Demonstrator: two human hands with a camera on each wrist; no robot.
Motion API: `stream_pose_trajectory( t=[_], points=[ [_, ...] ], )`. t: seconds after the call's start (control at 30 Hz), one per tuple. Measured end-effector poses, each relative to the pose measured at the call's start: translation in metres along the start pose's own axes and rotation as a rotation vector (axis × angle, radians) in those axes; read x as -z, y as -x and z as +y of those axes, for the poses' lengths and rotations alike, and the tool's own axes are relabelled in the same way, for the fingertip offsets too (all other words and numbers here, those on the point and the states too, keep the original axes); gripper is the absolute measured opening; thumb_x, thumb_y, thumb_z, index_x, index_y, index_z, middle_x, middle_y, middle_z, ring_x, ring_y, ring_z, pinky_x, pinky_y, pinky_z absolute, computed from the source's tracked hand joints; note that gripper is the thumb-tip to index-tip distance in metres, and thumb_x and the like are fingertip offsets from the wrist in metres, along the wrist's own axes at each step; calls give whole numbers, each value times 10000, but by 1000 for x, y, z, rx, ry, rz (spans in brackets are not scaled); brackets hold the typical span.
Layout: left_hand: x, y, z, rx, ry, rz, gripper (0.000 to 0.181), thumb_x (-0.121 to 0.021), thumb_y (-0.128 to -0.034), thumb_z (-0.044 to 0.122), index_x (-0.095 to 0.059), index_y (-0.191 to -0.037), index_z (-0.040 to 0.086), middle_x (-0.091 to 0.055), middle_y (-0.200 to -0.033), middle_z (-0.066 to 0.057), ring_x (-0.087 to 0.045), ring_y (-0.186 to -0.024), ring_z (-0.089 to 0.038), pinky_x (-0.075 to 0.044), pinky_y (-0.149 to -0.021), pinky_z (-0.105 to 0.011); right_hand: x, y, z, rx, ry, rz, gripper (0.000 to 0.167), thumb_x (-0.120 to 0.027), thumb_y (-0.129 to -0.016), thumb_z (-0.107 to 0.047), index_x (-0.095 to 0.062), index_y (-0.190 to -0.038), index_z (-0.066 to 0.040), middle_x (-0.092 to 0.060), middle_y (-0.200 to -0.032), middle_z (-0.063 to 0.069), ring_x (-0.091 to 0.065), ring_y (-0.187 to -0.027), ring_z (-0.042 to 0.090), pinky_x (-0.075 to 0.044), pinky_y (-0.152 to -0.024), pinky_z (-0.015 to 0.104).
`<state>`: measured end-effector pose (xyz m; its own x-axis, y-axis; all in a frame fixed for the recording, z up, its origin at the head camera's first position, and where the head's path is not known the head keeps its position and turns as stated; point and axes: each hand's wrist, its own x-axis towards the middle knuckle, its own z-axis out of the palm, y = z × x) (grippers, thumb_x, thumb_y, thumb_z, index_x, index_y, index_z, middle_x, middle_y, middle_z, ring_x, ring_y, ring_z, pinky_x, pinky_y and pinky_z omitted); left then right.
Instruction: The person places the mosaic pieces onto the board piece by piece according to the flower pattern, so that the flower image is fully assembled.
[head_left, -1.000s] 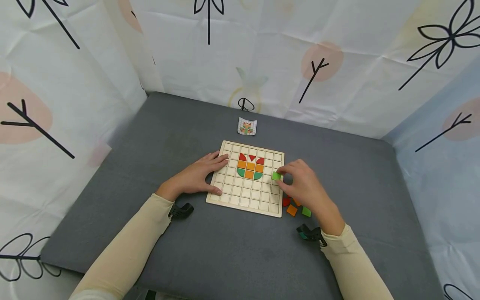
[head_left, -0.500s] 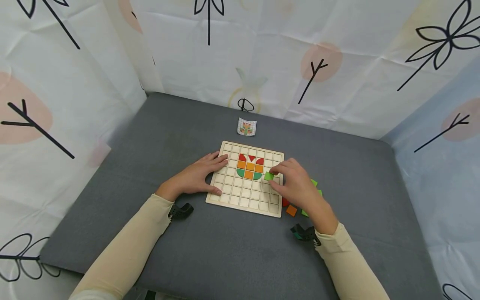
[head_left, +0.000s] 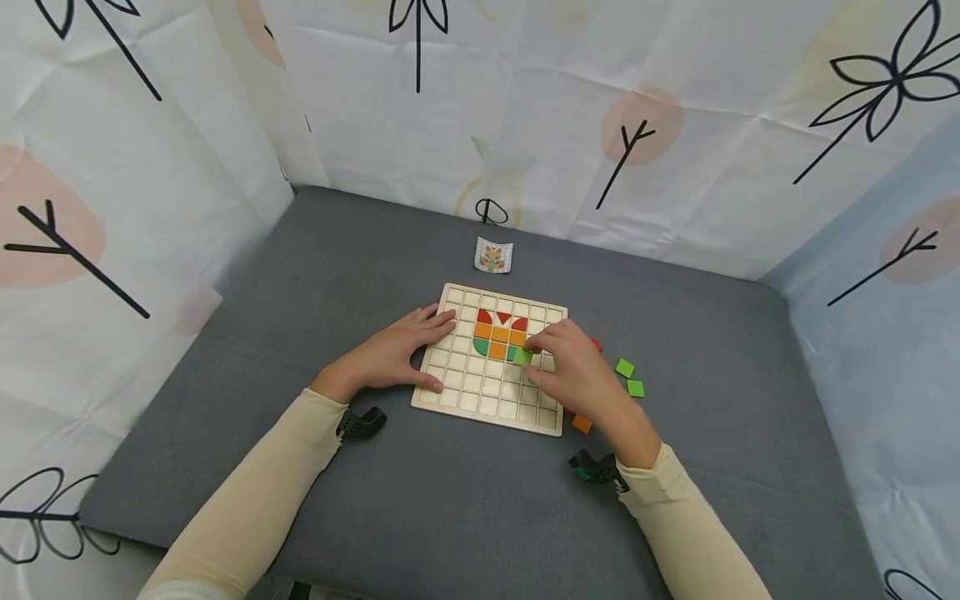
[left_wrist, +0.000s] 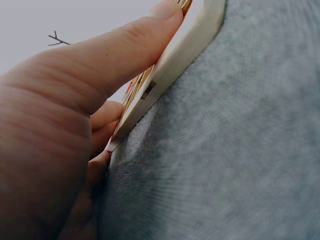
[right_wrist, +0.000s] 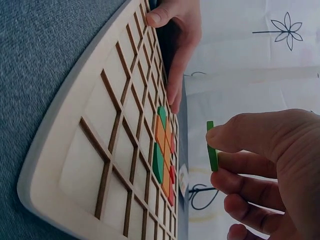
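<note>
A square wooden grid board [head_left: 468,392] lies on the table with red, orange and dark green tiles set in its upper middle cells. Along its left edge rests my left hand [head_left: 393,350], fingers spread over the rim and thumb on the near left part. My right hand [head_left: 570,367] pinches a light green square tile [right_wrist: 212,146] between thumb and fingertips. In the right wrist view that tile is held above the board, apart from it. From the head it overlaps the right dark green piece [head_left: 512,353].
Right of the board lie two light green tiles [head_left: 625,367], an orange tile [head_left: 582,423] and a partly hidden red piece [head_left: 596,344]. Behind the board is a small pattern card [head_left: 493,255]. Patterned cloth [head_left: 540,108] hangs around the grey table [head_left: 465,508].
My right hand has carried the light green tile leftward over the board, from its right edge to beside the coloured pieces. Loose tiles at the right have come into view. My left hand stays put.
</note>
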<state>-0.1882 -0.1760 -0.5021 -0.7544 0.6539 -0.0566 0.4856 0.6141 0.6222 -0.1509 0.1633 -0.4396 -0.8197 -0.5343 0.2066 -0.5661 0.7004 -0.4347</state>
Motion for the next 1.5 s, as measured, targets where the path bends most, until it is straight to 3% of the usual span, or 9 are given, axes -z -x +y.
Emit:
stream_pose_trajectory(
  t=[0.27, 0.63, 0.83, 1.27, 1.5],
  points=[
    [-1, 0, -2, -2, 1, 13, 1138, -909, -857, 546, -300, -1733, 152, -167, -1810, -8, -47, -1663, -336, -160, -1283, -639, -10, -7, -6, 33, 10, -12, 148, -881, -900, -79, -803, -1025, -64, -726, -1000, 60, -589, -991, 271, -539, -863, 435],
    [-2, -1, -2, 4, 1, 6, 1135, -899, -859, 570, -298, -1735, 169, -166, -1809, 9, -56, -1663, -332, -165, -1283, -637, -25, -13, -13, -26, 33, -46, 176, -889, -906, -131, -821, -1051, -59, -727, -991, 38, -588, -982, 257, -547, -858, 434],
    [-3, -1, -4, 5, -3, 3, 1138, -892, -859, 587, -294, -1736, 176, -165, -1809, 16, -57, -1663, -329, -165, -1283, -640, -35, -16, -15, -17, 81, -59, 174, -885, -910, -163, -824, -1036, -59, -732, -972, 33, -580, -941, 246, -533, -858, 410],
    [0, -3, -3, 0, -2, 13, 1143, -903, -854, 569, -296, -1735, 168, -169, -1809, 20, -48, -1663, -331, -158, -1286, -633, -40, -18, -13, 31, 69, -32, 148, -875, -893, -98, -823, -1023, -51, -733, -963, 53, -567, -900, 265, -519, -822, 417],
    [1, -2, -1, 8, 2, -7, 1141, -897, -861, 569, -291, -1734, 154, -164, -1808, 1, -36, -1662, -343, -156, -1287, -635, -41, -16, -12, 40, 63, -57, 144, -867, -888, -52, -827, -1026, -54, -743, -971, 52, -591, -908, 259, -527, -828, 407]
  ],
)
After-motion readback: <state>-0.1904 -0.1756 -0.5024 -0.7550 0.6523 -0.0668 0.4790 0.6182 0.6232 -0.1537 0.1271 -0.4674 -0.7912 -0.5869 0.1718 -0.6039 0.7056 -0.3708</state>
